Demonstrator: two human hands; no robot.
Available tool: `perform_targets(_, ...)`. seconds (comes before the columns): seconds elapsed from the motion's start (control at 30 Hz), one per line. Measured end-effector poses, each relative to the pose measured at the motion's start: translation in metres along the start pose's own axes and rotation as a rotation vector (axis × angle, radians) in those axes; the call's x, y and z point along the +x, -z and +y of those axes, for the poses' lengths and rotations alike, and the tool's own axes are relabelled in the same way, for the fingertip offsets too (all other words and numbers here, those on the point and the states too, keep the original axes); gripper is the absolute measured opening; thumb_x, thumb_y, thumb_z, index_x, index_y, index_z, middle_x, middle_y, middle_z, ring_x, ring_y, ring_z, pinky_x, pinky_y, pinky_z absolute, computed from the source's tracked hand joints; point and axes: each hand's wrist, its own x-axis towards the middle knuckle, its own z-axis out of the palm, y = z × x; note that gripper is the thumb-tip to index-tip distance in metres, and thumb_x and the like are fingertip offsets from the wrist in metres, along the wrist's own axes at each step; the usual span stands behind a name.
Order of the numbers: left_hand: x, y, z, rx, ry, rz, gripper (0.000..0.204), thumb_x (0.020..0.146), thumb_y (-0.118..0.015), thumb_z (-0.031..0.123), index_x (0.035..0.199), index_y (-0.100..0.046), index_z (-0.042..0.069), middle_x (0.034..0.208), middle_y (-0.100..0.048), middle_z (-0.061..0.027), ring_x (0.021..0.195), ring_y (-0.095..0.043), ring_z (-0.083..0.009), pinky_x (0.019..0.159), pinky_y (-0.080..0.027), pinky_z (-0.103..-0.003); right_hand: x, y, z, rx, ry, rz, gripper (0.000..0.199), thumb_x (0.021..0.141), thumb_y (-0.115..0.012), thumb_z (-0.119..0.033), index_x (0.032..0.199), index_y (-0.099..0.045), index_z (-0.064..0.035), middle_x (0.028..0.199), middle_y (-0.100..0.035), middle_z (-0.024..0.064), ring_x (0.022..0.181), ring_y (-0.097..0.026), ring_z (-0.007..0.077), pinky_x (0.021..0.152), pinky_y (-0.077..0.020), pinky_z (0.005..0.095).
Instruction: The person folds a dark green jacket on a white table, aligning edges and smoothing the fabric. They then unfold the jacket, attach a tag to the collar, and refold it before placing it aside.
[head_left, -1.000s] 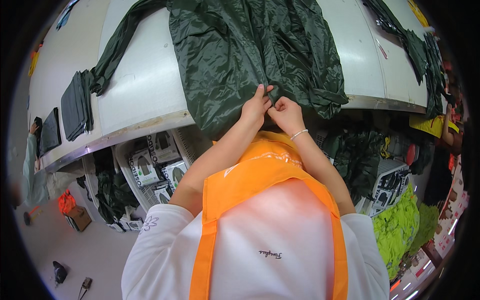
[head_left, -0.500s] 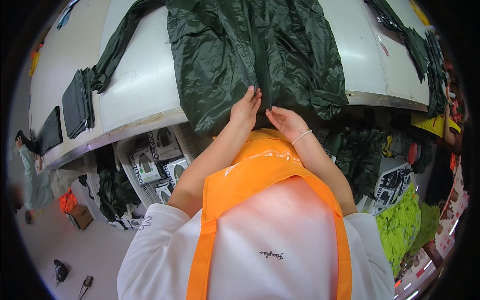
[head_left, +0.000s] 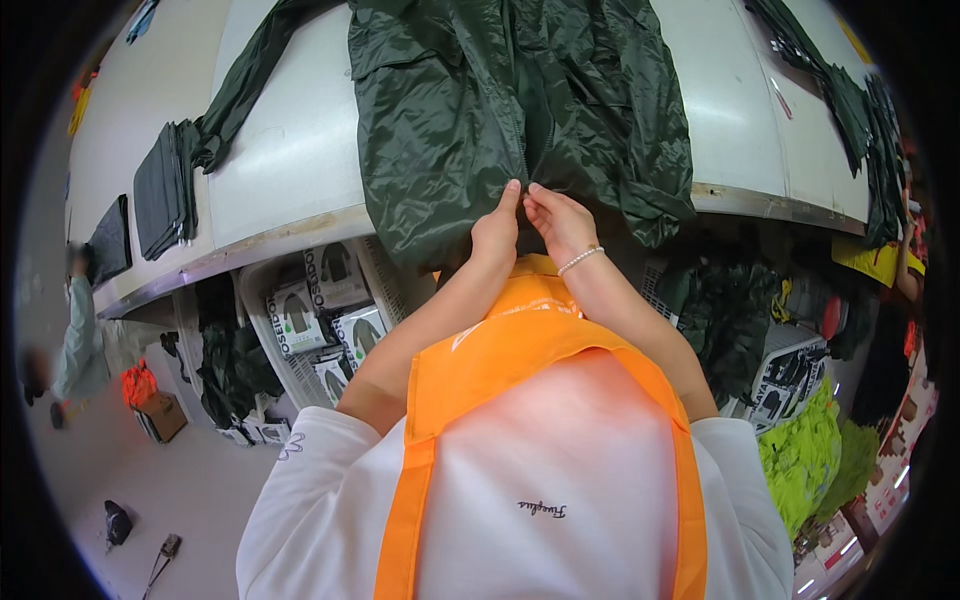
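Note:
A shiny dark green jacket [head_left: 430,130] lies over the table, its lower hem hanging past the near edge towards me. Down its middle the front zipper [head_left: 523,130] is unfastened, with a narrow gap between the two sides. My left hand [head_left: 496,235] pinches the left front edge at the zipper's lower end, thumb on top. Right beside it, my right hand [head_left: 562,226] is closed in a pinch on the other front edge, fingertips nearly meeting the left thumb. The small zipper parts between the fingers are hidden.
Folded dark garments [head_left: 165,190] lie on the pale table [head_left: 285,150] to the left. Beneath the edge stand a white basket of packaged items [head_left: 262,320], dark green clothing [head_left: 725,320] and bright yellow-green clothing [head_left: 805,465]. Another person's sleeve [head_left: 80,340] shows at far left.
My right hand has moved up and left to the zipper's lower end and now pinches there beside my left hand. The person at far left has reached further towards the table.

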Motion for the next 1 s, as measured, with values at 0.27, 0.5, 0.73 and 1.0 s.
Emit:
perform_targets(0.27,-0.038,0.014,0.033,0.743,-0.085,-0.065,0.081,0.081,-0.045,0.069,0.101,-0.063,-0.007,0.093,-0.064,-0.0261,0.096,-0.062,-0.0271,0.084,-0.044,-0.030,0.000,-0.003,-0.009,-0.297,0.101,-0.037,0.008,0.081,-0.067,-0.006,0.082,-0.064,0.0018,0.076,-0.065,0.0063,0.068,-0.061,0.0126,0.062,-0.0495,0.0222)
perform_targets(0.5,-0.007,0.050,-0.024,0.431,0.095,-0.068,0.052,0.081,-0.066,0.046,0.102,-0.067,-0.002,0.100,-0.066,-0.0104,0.093,-0.062,-0.0188,0.078,-0.046,-0.028,-0.003,-0.015,-0.057,-1.960,1.247,-0.689,0.008,0.076,-0.060,-0.014,0.073,-0.057,-0.0069,0.074,-0.056,0.0089,0.072,-0.056,0.0266,0.065,-0.0471,0.0360)
perform_targets(0.73,-0.038,0.045,-0.044,-0.045,0.192,0.042,0.039,0.081,-0.070,0.032,0.100,-0.067,-0.002,0.100,-0.065,-0.0051,0.094,-0.056,-0.0152,0.085,-0.043,-0.027,0.005,-0.056,-0.071,-2.281,0.917,-1.247,0.011,0.073,-0.065,-0.018,0.075,-0.066,-0.0080,0.080,-0.063,0.0059,0.089,-0.052,0.0244,0.079,-0.0376,0.0346)
perform_targets(1.0,-0.051,0.015,-0.066,-0.128,-0.071,0.153,0.033,0.082,-0.071,0.026,0.097,-0.066,-0.003,0.097,-0.065,-0.0090,0.083,-0.061,-0.0150,0.072,-0.049,-0.028,0.018,-0.055,-0.092,-2.171,0.883,-1.478,0.009,0.072,-0.064,-0.016,0.070,-0.064,-0.0070,0.075,-0.063,0.0060,0.087,-0.054,0.0233,0.080,-0.0367,0.0349)
